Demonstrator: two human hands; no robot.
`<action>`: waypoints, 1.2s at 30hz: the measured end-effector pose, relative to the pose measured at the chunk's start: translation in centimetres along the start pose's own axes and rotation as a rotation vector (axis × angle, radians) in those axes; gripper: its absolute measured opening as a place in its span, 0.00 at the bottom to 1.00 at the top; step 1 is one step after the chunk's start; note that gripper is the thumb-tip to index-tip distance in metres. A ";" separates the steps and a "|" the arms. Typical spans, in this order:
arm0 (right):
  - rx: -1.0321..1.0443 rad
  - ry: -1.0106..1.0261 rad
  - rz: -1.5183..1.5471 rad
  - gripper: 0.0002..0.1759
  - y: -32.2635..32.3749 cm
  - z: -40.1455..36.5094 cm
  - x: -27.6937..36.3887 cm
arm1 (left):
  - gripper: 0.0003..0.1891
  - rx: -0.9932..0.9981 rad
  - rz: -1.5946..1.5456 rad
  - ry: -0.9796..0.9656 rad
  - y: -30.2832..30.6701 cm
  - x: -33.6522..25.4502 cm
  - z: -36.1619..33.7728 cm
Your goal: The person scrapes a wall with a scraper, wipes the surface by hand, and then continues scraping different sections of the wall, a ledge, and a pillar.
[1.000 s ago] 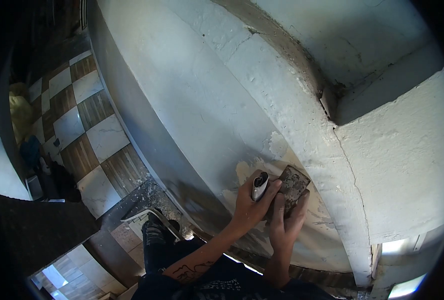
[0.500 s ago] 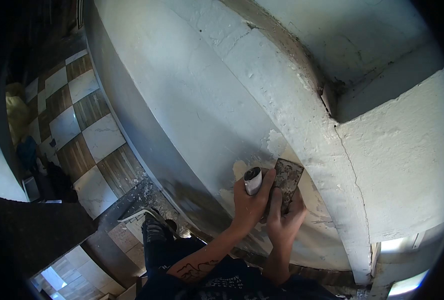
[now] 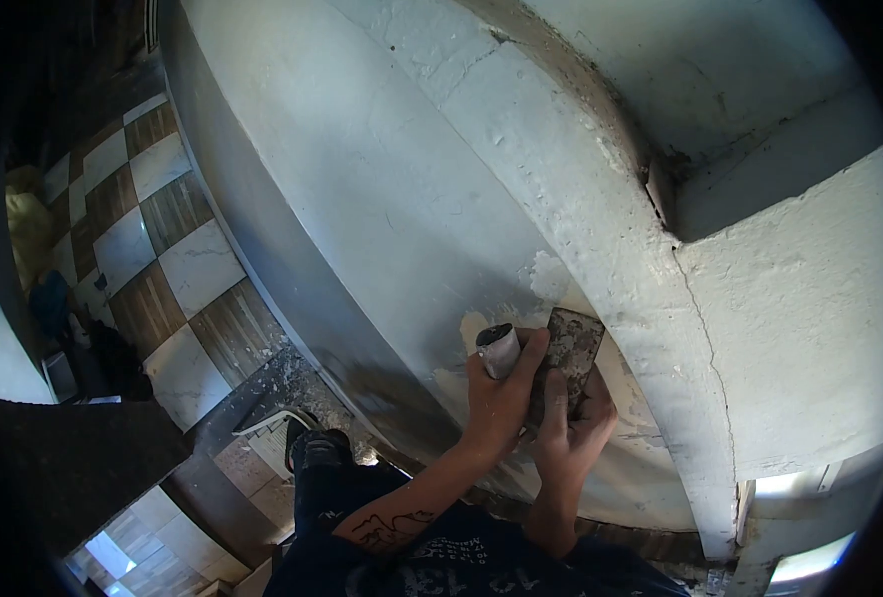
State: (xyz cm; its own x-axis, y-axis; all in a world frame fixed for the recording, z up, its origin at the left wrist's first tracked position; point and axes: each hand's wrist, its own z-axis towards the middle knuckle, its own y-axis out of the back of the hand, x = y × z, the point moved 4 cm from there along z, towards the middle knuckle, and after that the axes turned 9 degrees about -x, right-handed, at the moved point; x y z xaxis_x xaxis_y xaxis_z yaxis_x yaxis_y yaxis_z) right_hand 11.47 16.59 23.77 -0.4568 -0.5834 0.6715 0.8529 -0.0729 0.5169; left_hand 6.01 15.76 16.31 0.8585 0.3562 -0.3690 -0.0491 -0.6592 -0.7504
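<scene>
My left hand (image 3: pixel 496 408) is wrapped round a thick pale round handle (image 3: pixel 499 352) with a dark end, low against the white wall. My right hand (image 3: pixel 573 430) grips the lower part of a flat rectangular scraper plate (image 3: pixel 573 343), its thumb lying on the plate's face. Dark and pale crusts cover the plate. Handle and plate look like one scraper, but my fingers hide the join. Around the hands the wall shows a patch of flaked paint (image 3: pixel 549 274) and bare beige surface.
A raised wall ledge (image 3: pixel 601 239) runs down the right, beside a cracked block (image 3: pixel 810 308) with a recess above it. Checkered floor tiles (image 3: pixel 203 271) lie at left, with debris (image 3: pixel 297 373) near my foot. A yellowish bag (image 3: pixel 28 224) sits at far left.
The handle end has tipped slightly to the left and my right hand has shifted a little to the right. Both hands keep hold of the scraper. My foot and the view have moved slightly.
</scene>
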 end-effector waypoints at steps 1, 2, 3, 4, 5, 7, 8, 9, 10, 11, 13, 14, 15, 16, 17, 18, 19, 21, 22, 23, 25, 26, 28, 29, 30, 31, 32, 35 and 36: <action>0.001 -0.003 -0.001 0.09 0.0 0.1 -0.3 | 0.14 -0.002 0.001 0.002 -0.2 -0.2 0.2; 0.006 -0.003 -0.079 0.10 0.1 0.3 -0.7 | 0.13 0.009 0.030 -0.062 -0.6 -0.7 0.4; 0.015 0.002 -0.159 0.10 0.2 0.5 -0.9 | 0.12 0.019 0.052 -0.128 -0.9 -1.1 0.5; 0.020 0.012 -0.158 0.10 0.2 0.7 -0.8 | 0.12 0.018 0.042 -0.133 -1.0 -1.2 0.5; -0.002 0.051 -0.136 0.11 0.1 0.8 -0.4 | 0.12 0.045 0.030 -0.131 -1.1 -1.4 0.6; -0.023 0.097 -0.112 0.11 0.0 0.7 0.0 | 0.11 0.074 0.012 -0.133 -1.1 -1.6 0.6; -0.022 0.062 -0.075 0.12 0.3 0.3 -0.3 | 0.11 0.088 0.027 -0.126 -0.8 -1.2 0.3; -0.021 0.027 -0.037 0.12 0.4 0.0 -0.5 | 0.12 0.103 0.042 -0.119 -0.6 -0.8 0.1; -0.021 0.033 -0.038 0.12 0.4 -0.1 -0.4 | 0.12 0.105 0.037 -0.122 -0.4 -0.6 0.1; -0.032 0.046 -0.031 0.12 0.4 -0.2 -0.1 | 0.12 0.108 0.035 -0.080 -0.3 -0.2 0.2; -0.045 0.060 -0.025 0.12 0.2 0.2 -0.1 | 0.12 0.114 0.033 -0.039 -0.5 -0.1 0.6; -0.044 0.101 -0.099 0.12 0.2 0.5 -0.1 | 0.09 0.099 0.030 -0.017 -0.7 -0.4 0.7; -0.042 0.144 -0.172 0.11 0.2 0.8 0.0 | 0.07 0.085 0.024 0.003 -0.8 -0.5 0.8; -0.044 0.145 -0.172 0.11 0.1 0.7 0.2 | 0.07 0.087 0.024 0.003 -0.8 -0.5 0.9; -0.038 0.108 -0.152 0.11 0.1 0.5 0.2 | 0.07 0.084 0.021 -0.004 -0.6 -0.4 1.0; -0.032 0.075 -0.131 0.11 0.0 0.4 0.3 | 0.07 0.083 0.015 -0.012 -0.5 -0.4 1.0; -0.034 0.081 -0.131 0.11 0.1 0.2 0.1 | 0.07 0.087 0.011 -0.015 -0.5 -0.5 0.9; -0.037 0.104 -0.045 0.10 0.1 -0.1 -0.3 | 0.10 0.099 0.074 -0.072 -0.3 -0.8 0.6; -0.034 0.099 -0.056 0.10 0.2 -0.1 0.0 | 0.10 0.096 0.073 -0.060 -0.3 -0.8 0.6; -0.015 0.021 -0.045 0.09 0.2 0.0 0.4 | 0.10 0.129 0.054 -0.056 -0.4 -1.0 0.6; 0.001 -0.061 -0.027 0.08 -0.1 0.0 0.6 | 0.09 0.161 0.042 -0.056 -0.5 -1.4 0.6; -0.023 -0.038 0.017 0.07 -0.3 0.0 0.8 | 0.08 0.178 0.060 -0.044 -0.5 -1.6 0.6; -0.042 -0.019 0.061 0.07 -0.5 0.0 0.6 | 0.06 0.189 0.078 -0.031 -0.6 -1.8 0.6; -0.064 0.025 0.026 0.07 -0.4 0.0 0.2 | 0.08 0.172 0.055 -0.076 -0.7 -2.0 0.6; -0.086 0.067 -0.012 0.06 -0.3 0.0 -0.2 | 0.09 0.156 0.032 -0.117 -0.9 -2.1 0.7; -0.088 0.063 -0.019 0.06 -0.4 0.0 -0.5 | 0.09 0.156 0.033 -0.109 -1.2 -2.0 0.9; -0.099 -0.004 0.083 0.06 -0.6 0.2 -0.8 | 0.10 0.173 0.030 -0.180 -1.6 -2.3 1.3; -0.110 -0.032 0.164 0.06 0.1 0.0 -0.6 | 0.10 0.189 0.072 -0.248 -1.5 -1.8 1.2; -0.101 0.007 0.138 0.06 0.2 0.0 -0.3 | 0.11 0.181 0.112 -0.243 -1.3 -1.5 1.1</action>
State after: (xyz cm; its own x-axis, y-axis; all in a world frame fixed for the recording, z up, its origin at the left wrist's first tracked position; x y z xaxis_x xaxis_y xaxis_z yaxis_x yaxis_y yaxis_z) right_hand 11.82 16.72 23.69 -0.3321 -0.5988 0.7288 0.9287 -0.0722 0.3638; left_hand 4.27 16.78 17.23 0.6967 0.4502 -0.5585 -0.2449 -0.5825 -0.7751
